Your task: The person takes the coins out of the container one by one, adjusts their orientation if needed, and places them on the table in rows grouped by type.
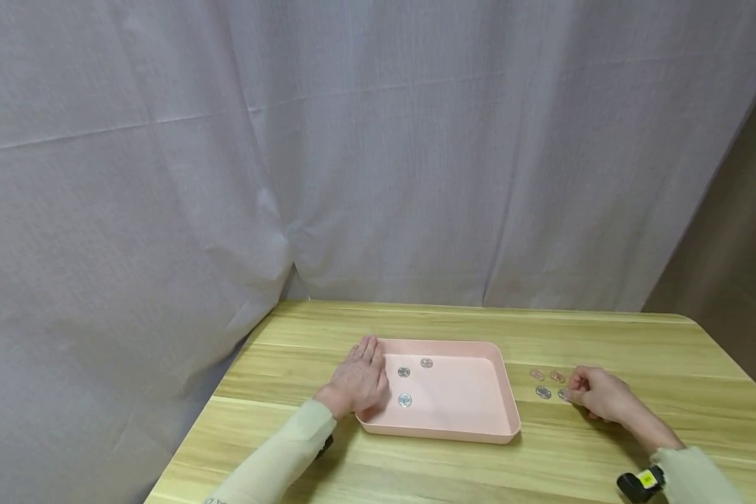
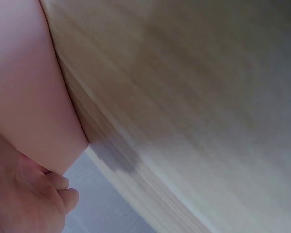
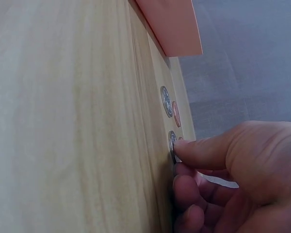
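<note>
In the head view, my left hand (image 1: 359, 376) rests along the left rim of a shallow pink tray (image 1: 441, 435), fingers stretched toward its far corner. The left wrist view shows the tray's outer wall (image 2: 29, 92) with no fingers curled round it. Inside the tray lie two silver coins (image 1: 404, 400) and a pinkish coin (image 1: 426, 362). To the tray's right, my right hand (image 1: 605, 393) has thumb and fingers curled at the edge of a silver coin (image 3: 172, 144) on the table. Beside it lie another silver coin (image 1: 543, 392) and two copper-coloured coins (image 1: 537, 375).
The wooden table (image 1: 416, 318) runs back to a grey curtain (image 1: 384, 175) behind its far edge. The tray's raised wall stands between the coins inside it and those on the table. A black wrist device (image 1: 639, 483) is strapped near the right sleeve.
</note>
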Demonstrator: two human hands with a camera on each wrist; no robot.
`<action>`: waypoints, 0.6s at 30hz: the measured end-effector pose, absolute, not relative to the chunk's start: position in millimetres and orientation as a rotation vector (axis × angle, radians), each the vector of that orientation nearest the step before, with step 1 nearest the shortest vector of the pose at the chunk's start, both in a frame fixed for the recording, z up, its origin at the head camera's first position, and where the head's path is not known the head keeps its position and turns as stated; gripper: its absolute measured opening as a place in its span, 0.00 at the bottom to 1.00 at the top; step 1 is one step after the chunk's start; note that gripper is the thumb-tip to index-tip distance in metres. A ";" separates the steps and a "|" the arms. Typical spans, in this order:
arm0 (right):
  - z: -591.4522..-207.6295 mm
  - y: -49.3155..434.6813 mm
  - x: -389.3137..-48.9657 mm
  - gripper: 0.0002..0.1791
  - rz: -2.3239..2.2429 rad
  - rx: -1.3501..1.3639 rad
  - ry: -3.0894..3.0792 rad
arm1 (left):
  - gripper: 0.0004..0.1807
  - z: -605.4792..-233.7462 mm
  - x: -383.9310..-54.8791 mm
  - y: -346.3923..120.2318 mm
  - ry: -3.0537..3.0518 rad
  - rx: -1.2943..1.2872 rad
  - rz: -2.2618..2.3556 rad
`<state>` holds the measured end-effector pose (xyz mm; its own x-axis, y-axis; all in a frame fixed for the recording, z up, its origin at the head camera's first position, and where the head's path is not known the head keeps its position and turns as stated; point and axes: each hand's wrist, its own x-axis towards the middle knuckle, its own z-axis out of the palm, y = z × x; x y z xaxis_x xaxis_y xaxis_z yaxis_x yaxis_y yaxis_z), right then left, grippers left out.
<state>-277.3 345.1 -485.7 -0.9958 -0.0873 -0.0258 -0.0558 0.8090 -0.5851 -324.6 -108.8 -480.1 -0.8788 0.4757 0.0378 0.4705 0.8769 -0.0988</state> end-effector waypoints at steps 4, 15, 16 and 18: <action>-485.2 343.4 -274.8 0.08 -0.923 -0.124 2.971 | 0.34 -479.7 -325.2 -108.4 -2.982 -0.749 0.142; -472.9 328.2 -262.1 0.10 -0.973 -0.182 2.936 | 0.34 -478.3 -324.7 -108.1 -2.995 -0.740 0.157; -471.3 326.4 -261.8 0.10 -0.974 -0.187 2.940 | 0.35 -478.5 -324.5 -108.2 -2.997 -0.739 0.157; -468.0 322.6 -261.8 0.10 -0.972 -0.201 2.956 | 0.35 -479.3 -324.0 -108.3 -3.002 -0.737 0.156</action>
<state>-261.8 322.6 -468.0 -0.9914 -0.1294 0.0181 -0.1149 0.7975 -0.5922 -324.0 -108.3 -479.3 -0.8857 0.4638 0.0209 0.4591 0.8817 -0.1089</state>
